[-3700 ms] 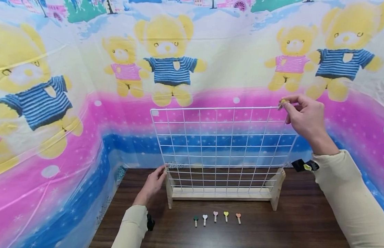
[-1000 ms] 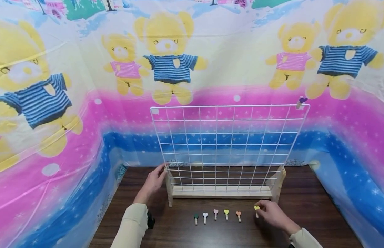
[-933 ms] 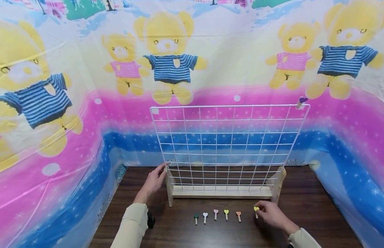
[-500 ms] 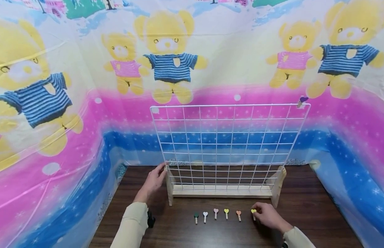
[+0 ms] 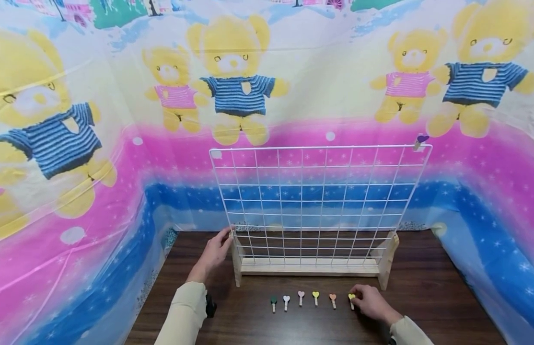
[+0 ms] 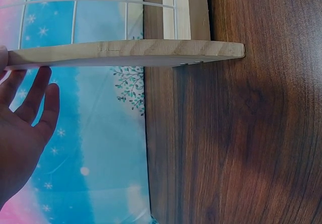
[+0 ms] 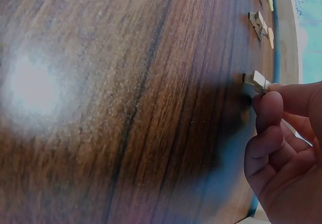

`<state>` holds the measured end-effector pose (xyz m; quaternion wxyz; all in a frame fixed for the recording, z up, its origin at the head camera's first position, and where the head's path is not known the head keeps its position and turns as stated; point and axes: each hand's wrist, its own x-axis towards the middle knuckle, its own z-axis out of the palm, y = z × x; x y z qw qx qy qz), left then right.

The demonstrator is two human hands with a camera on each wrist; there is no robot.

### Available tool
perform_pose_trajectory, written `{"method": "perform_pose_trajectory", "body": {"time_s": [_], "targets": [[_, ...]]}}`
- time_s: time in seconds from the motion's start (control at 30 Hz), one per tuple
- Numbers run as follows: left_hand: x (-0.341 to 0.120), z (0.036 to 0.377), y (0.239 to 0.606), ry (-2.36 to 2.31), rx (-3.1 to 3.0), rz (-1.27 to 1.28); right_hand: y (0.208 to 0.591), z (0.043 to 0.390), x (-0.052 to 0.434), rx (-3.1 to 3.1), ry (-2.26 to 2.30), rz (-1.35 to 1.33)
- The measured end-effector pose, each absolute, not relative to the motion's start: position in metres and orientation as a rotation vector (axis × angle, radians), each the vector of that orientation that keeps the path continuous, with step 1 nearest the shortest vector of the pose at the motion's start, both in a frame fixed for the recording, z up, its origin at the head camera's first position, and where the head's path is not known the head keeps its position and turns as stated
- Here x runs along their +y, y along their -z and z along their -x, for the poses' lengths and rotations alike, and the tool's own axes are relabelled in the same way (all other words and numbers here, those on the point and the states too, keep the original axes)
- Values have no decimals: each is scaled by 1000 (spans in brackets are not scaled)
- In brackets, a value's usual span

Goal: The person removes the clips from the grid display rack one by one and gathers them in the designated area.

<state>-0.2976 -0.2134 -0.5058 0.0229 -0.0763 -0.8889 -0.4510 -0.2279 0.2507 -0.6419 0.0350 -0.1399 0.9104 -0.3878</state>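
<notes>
My right hand [image 5: 372,302] pinches a small wooden clothespin with a yellow heart [image 5: 351,297] at the right end of a row on the table. In the right wrist view thumb and index finger hold its upper end, and its heart is hidden there. My left hand [image 5: 214,251] rests its fingertips against the outer side of the left wooden upright [image 6: 151,50] of a white wire grid rack [image 5: 323,191]; one fingertip reaches the upright's edge. A clothespin with a purple heart [image 5: 421,139] is clipped to the grid's top bar near the right corner.
Heart clothespins lie in a row before the rack: green [image 5: 273,300], white [image 5: 286,299], pink [image 5: 301,295], another yellow [image 5: 316,295] and orange [image 5: 333,298]. The dark wooden table [image 5: 431,282] backs onto a bear-print cloth [image 5: 327,86].
My right hand has come down from the grid's top bar to the table with the yellow-heart clothespin, then shifted slightly left towards the row. My left hand stays at the upright.
</notes>
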Motion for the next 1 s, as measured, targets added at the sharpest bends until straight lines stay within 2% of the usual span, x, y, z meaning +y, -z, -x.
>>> {"method": "perform_pose_trajectory", "body": {"time_s": [0.53, 1.0], "targets": [[-211, 297, 508, 1405, -2730, 229, 652, 235, 245, 3026, 881, 314], [-213, 299, 508, 1434, -2734, 219, 641, 233, 249, 3049, 849, 413]]}}
